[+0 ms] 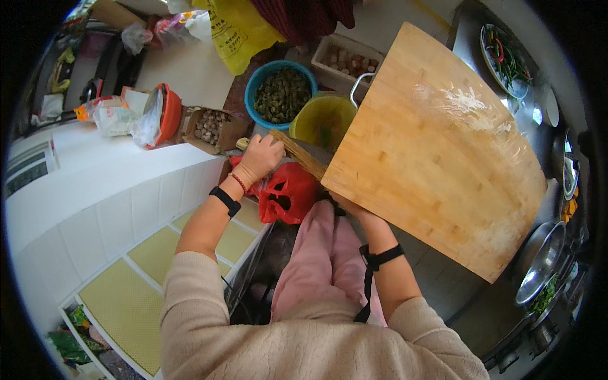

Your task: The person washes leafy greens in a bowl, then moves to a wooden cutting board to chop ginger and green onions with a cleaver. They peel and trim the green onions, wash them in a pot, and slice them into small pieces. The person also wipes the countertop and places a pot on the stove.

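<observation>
My left hand (260, 156) is closed beside a long brown straw-like strip (300, 158), its fingers overlapping the strip's upper end. A pale knobbly end (242, 144) shows at the hand's other side; what the fingers grip is unclear. Below that wrist hangs a red plastic bag (288, 193). A large wooden cutting board (430, 152) slants across the right side, with white powdery smears on its surface. My right hand (348, 204) reaches beneath the board's near left corner, which hides its fingers.
Beyond my hands stand a blue basin (251, 95) of dark green vegetables, a yellow-lined pot (324, 120), a white crate (321, 59) of round brownish items and a cardboard box (235, 132) of garlic-like bulbs. Metal bowls (539, 263) and a plate of peppers (519, 90) line the right counter.
</observation>
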{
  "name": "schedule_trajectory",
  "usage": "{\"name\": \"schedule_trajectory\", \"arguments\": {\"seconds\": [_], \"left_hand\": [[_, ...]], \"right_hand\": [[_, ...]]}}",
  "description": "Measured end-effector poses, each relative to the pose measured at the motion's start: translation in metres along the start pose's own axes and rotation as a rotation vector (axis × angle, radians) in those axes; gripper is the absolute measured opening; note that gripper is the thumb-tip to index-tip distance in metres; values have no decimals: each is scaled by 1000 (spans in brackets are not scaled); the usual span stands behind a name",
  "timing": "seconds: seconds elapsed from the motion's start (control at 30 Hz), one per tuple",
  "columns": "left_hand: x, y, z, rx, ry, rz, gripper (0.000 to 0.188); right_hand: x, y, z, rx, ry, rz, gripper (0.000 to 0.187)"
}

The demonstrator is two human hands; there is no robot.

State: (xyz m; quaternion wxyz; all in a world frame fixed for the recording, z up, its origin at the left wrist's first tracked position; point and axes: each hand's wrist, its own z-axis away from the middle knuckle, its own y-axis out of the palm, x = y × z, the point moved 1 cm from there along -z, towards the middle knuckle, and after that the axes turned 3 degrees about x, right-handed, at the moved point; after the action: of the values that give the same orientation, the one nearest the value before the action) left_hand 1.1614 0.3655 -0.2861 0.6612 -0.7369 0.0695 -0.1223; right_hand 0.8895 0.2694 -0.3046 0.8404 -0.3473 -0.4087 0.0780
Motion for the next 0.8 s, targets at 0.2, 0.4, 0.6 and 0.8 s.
{"name": "schedule_trajectory", "arguments": {"seconds": [0.2, 0.4, 0.6, 0.8], "left_hand": [[3, -6, 13, 62, -115, -49, 7], [2, -13, 40, 116, -408, 6, 6], [-11, -88, 76, -81, -805, 30, 13], [-13, -188, 39, -439, -858, 153, 20]], "right_hand": [[-33, 21, 8, -161, -27, -17, 52], [-48, 37, 13, -217, 8, -22, 55], [-24, 43, 56, -249, 54, -32, 59], [21, -74, 160, 305, -25, -147, 65]]}}
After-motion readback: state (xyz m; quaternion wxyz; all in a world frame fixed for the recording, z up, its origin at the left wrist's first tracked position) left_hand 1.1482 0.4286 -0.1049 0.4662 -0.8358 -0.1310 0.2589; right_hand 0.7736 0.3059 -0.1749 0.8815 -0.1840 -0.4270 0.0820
